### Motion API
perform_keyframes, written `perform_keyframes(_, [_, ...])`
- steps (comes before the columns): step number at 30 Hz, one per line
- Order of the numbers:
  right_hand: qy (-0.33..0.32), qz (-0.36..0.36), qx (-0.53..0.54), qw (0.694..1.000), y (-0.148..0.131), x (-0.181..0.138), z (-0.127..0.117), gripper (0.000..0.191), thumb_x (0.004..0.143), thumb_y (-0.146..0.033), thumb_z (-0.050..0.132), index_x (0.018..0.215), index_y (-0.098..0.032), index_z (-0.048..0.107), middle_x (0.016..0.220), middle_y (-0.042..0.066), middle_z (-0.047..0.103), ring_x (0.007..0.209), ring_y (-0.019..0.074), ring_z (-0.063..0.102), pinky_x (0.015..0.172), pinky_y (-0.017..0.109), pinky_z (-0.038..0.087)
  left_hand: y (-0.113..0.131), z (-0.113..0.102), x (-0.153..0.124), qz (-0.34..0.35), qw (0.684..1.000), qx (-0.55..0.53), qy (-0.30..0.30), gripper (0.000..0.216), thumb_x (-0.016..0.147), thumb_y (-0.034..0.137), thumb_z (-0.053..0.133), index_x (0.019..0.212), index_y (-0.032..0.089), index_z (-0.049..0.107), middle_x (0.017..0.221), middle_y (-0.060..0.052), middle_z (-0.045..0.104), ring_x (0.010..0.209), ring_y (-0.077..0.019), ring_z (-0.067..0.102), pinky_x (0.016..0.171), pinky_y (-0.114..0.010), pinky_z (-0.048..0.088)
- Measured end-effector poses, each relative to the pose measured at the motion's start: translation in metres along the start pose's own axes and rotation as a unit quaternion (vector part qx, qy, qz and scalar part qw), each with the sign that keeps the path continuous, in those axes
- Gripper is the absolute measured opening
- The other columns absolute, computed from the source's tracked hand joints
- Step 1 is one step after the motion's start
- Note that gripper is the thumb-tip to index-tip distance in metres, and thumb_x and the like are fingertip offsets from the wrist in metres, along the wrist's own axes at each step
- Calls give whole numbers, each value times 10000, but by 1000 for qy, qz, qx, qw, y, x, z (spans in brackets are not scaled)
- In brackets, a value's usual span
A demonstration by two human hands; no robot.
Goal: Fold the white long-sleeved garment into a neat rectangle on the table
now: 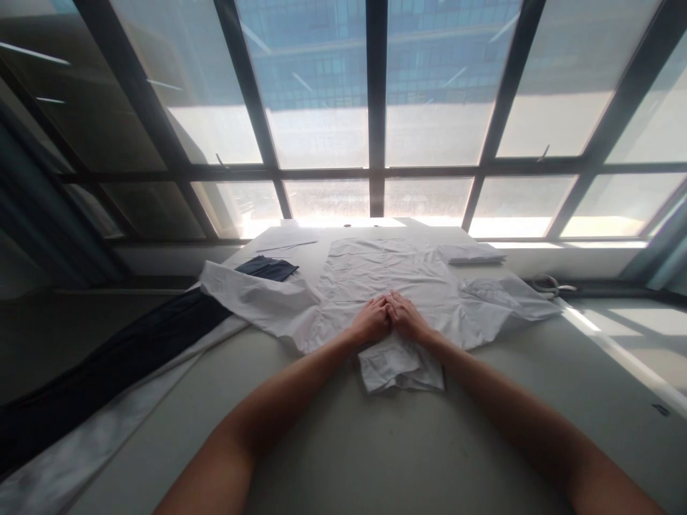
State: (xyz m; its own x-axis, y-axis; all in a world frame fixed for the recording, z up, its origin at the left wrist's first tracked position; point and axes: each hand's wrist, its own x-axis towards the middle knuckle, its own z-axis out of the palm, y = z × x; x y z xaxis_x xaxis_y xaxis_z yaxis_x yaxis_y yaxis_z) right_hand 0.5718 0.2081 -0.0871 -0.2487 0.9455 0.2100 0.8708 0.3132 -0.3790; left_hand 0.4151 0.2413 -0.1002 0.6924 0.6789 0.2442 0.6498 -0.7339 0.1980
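A white shirt lies spread over the table, one sleeve reaching left and the other right. Its near part, looking like the collar end, comes towards me below my wrists. My left hand and my right hand meet at the middle of the shirt, touching each other. Both have their fingers bent and closed on the white cloth. The exact grip of the fingertips is hidden by the hands themselves.
Dark trousers and white cloth hang along the table's left edge. A folded dark cloth lies behind the left sleeve, and a folded white stack at the back right. A coiled cable sits beyond the right sleeve, near the windows.
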Motion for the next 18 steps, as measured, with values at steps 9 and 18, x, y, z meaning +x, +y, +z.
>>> perform_keyframes(9, [-18,126,-105,986,24,2,-6,587,1105,-423,277,1616,-159,393,1694,169,307,1567,285,257,1250,503,206,6,-10,-1,-44,999,1,-29,520,1057,300,398,1542,133,482,1633,-150,429,1532,-286,362,1277,-478,278])
perform_keyframes(18, [7,245,-157,957,74,6,-22,589,1086,-419,296,1596,-151,425,1680,176,336,1547,275,294,1229,496,238,10,-17,-3,-46,998,6,-37,518,1038,269,415,1533,130,482,1638,-152,421,1534,-273,357,1272,-465,285])
